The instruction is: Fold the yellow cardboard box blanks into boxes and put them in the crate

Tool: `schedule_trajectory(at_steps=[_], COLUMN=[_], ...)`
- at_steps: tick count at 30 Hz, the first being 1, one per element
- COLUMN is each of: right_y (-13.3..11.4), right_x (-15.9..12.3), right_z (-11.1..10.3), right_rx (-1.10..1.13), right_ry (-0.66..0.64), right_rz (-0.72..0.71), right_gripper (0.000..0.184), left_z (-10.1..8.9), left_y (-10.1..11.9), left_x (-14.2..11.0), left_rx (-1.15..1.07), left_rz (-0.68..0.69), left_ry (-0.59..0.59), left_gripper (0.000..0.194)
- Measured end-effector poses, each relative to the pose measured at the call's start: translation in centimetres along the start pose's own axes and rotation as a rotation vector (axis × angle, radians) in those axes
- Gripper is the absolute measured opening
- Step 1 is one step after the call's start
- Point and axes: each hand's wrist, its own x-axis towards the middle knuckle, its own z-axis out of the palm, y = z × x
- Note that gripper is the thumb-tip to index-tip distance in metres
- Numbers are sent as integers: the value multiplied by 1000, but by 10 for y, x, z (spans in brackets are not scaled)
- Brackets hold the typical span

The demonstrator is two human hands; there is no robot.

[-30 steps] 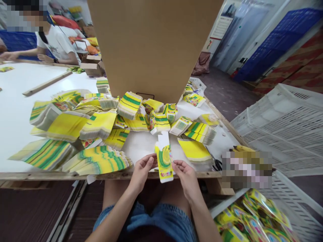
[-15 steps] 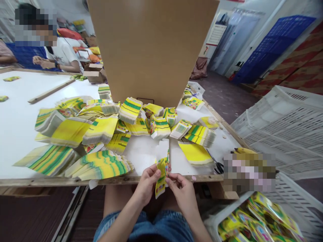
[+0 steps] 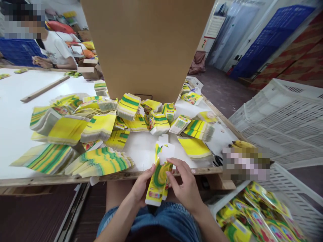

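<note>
A small yellow and green printed carton [image 3: 158, 179] stands tilted between my hands, just below the table's front edge, its white top flaps [image 3: 165, 149] open. My left hand [image 3: 141, 185] grips its left side with curled fingers. My right hand [image 3: 183, 183] pinches its right side near the flaps. Behind the carton, many stacks of flat yellow and green carton blanks [image 3: 99, 126] lie fanned over the white table [image 3: 15, 117].
A tall brown cardboard box [image 3: 147, 47] stands at the table's back. White plastic crates [image 3: 282, 117] are at the right, one holding yellow packets [image 3: 254, 215]. Scissors [image 3: 215, 160] lie near the table's right front. Another person [image 3: 54, 48] sits at the far left.
The carton went from flat to squeezed open into a box shape. It has dropped lower toward my lap, and both hands have shifted down along its sides.
</note>
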Motion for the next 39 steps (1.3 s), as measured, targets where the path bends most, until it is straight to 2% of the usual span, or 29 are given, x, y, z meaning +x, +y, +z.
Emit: schedule_trajectory(at_steps=[3, 6, 8, 10, 13, 17, 20, 22, 24, 27, 30, 32, 36, 39], right_y=[-2, -2, -2, -2, 0, 5, 8, 9, 10, 12, 15, 16, 19, 23], right_x=[6, 10, 9, 5, -2, -3, 2, 4, 5, 7, 9, 10, 12, 14], right_z=[-2, 1, 6, 14, 23, 24, 18, 13, 8, -2, -11, -13, -12, -15], right_rx=[283, 457, 400, 309, 184, 51, 191, 386, 554, 654, 593, 517, 496, 441], right_ry=[3, 103, 203, 190, 111, 172, 140, 121, 65, -87, -164, -156, -69, -1], right_rz=[180, 268, 278, 315, 334, 326, 373, 365, 329, 324, 323, 280, 265, 264], right_gripper=[17, 20, 34, 42, 25, 26, 24, 38, 46, 31, 17, 17, 17, 29], left_z=[1, 4, 6, 5, 1, -6, -5, -4, -3, -5, -7, -8, -7, -8], left_y=[-1, 3, 6, 6, 0, -9, -5, 1, 9, 14, 13, 11, 10, 10], left_x=[-3, -4, -2, 2, 9, 13, 8, 3, -1, -4, -5, -5, -3, 1], left_rx=[23, 41, 61, 110, 209, 429, 567, 597, 636, 668, 586, 531, 508, 590], left_rz=[51, 84, 141, 235, 336, 436, 497, 494, 467, 392, 302, 272, 245, 272], left_ry=[-20, -8, 37, 98, 169, 233, 233, 179, 102, -2, -75, -88, -77, -68], left_gripper=[35, 33, 32, 32, 31, 33, 47, 55, 55, 41, 32, 38, 72, 59])
